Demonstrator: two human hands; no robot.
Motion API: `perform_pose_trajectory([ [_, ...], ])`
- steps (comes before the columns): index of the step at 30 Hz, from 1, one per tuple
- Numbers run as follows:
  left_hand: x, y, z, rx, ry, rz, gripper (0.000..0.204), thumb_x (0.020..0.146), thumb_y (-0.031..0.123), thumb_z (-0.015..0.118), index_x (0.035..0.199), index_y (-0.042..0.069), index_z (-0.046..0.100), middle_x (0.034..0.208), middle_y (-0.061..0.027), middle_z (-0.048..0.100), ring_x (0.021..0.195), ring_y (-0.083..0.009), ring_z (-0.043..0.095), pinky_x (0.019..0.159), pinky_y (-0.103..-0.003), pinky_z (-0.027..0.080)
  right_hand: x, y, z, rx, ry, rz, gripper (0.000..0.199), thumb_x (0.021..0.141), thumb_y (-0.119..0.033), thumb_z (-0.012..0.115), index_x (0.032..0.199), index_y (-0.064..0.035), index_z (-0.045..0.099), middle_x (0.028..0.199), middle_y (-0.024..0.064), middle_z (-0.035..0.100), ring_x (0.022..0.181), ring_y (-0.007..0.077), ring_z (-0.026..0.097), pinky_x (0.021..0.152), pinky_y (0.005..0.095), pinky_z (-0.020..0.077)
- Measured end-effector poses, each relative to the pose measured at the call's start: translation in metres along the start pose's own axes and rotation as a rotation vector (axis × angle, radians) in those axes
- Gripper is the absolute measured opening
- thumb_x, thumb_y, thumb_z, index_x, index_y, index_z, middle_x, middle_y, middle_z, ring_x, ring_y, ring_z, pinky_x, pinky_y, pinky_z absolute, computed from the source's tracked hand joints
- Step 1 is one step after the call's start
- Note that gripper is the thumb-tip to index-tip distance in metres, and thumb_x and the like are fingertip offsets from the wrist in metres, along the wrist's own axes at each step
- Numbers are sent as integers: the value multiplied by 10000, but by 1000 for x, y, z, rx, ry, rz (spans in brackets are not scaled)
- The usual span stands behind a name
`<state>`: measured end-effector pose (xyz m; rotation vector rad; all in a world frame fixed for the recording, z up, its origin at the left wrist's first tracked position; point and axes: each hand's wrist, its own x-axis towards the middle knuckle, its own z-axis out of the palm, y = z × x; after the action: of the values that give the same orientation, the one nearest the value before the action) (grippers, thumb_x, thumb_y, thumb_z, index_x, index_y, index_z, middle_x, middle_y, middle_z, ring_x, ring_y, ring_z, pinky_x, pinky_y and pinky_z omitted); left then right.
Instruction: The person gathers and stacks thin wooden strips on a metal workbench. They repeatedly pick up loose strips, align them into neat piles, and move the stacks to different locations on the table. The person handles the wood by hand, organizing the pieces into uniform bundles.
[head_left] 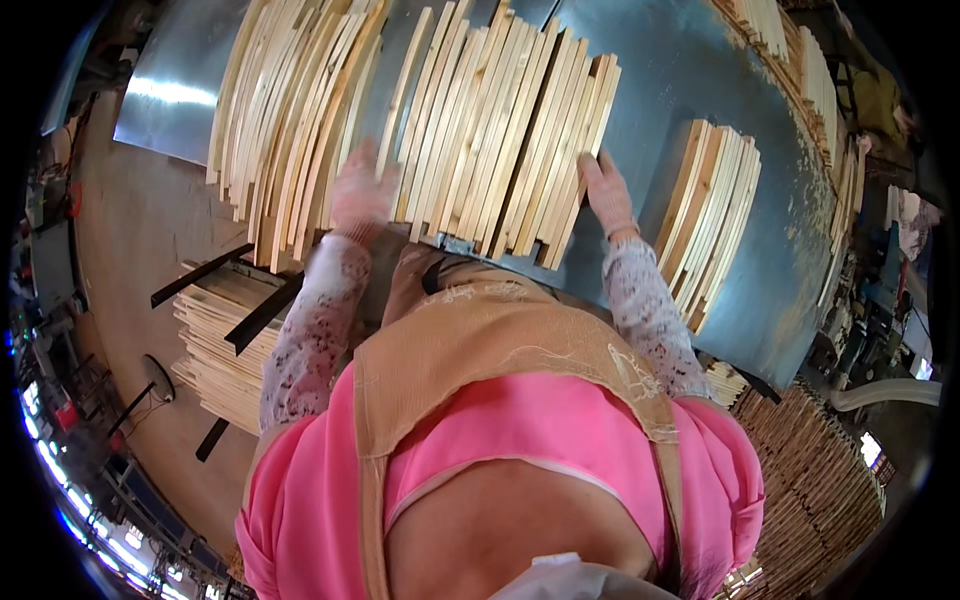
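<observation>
Workshop clutter rings the head view, with a brown floor point(130, 240) at the left and a pale hose point(885, 393) at the right, near a tall stack of thin wood point(810, 470). Sheet metal, grey-blue and shiny, covers the worktop point(650, 105), dusted with pale specks toward its right side. Across its middle lies a row of light wooden strips point(480, 110), set side by side with uneven ends and one dark gap. The person's right hand point(607, 192) is open, fingers stretched along the row's right side, the thumb toward the near end. The left hand point(362, 190), somewhat blurred, is also open with fingers pointing away from the body, between the row and a larger group of strips point(290, 110) on the left; whether it touches either cannot be told. One strip point(408, 85) stands slightly apart at the row's left. A smaller bundle point(715, 190) lies well to the right. Below the worktop's left end, boards point(225, 345) are piled near dark bars point(265, 312). Patterned sleeves point(325, 310), a tan apron point(470, 335) and a pink top point(700, 480) clothe the person.
</observation>
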<state>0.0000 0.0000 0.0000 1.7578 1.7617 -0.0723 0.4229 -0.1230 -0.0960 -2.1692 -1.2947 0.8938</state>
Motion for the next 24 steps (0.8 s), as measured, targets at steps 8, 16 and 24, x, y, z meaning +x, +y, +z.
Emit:
perform_pose_trajectory([
  [8, -27, -10, 34, 331, 86, 7, 705, 1031, 458, 636, 1599, 69, 485, 1605, -232, 526, 1478, -386, 510, 1229, -471, 425, -12, -84, 22, -49, -130, 218, 926, 979, -651, 582, 1608, 13, 441, 1454, 335, 632, 1393, 453, 594, 1182, 465, 448],
  [16, -55, -9, 69, 372, 249, 344, 627, 951, 469, 697, 1459, 103, 664, 1558, -196, 578, 1439, -375, 526, 1217, -478, 413, -22, -77, 41, -78, -261, 106, 941, 975, -619, 587, 1598, 65, 415, 1368, 356, 667, 1324, 462, 628, 1156, 465, 477],
  [24, -75, 117, 136, -6, 113, 614, 719, 998, 426, 662, 1602, 62, 521, 1626, -140, 527, 1493, -316, 485, 1242, -456, 395, -95, 63, -167, -165, 646, 132, 469, 952, -408, 720, 1249, -44, 723, 1209, 248, 735, 1152, 423, 682, 1023, 493, 544],
])
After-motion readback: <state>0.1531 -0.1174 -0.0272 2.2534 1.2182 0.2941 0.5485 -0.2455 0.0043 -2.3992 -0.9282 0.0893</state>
